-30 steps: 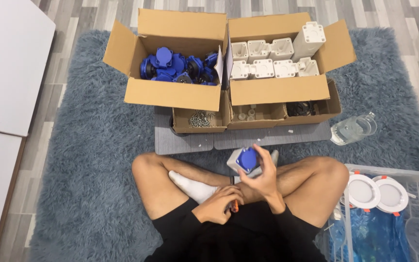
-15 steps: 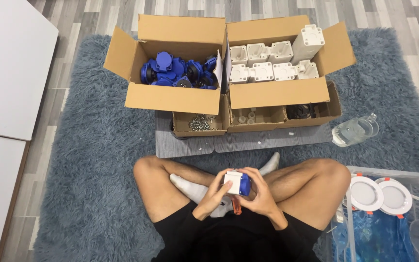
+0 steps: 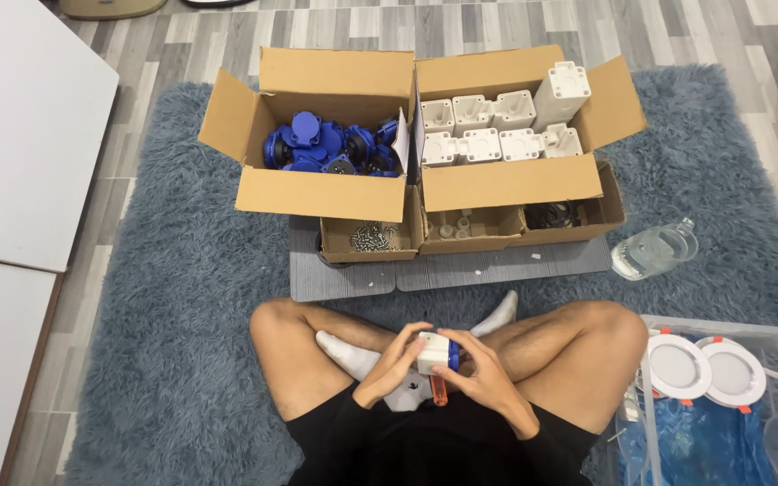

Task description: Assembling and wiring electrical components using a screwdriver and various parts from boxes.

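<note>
Fluffy blue-grey rug [image 3: 182, 297] on a wood-look floor, person sitting cross-legged at bottom centre.

Both hands meet over the lap: left hand [image 3: 391, 364] and right hand [image 3: 488, 378] have fingers wrapped around a small white housing [image 3: 432, 351] with a blue part on its right side. Up top, one cardboard box of blue parts [image 3: 330, 148], another of white housings [image 3: 497, 130]. Clear bottle [image 3: 655, 250] lies at right, round white lights [image 3: 677, 367] lower right.
</note>
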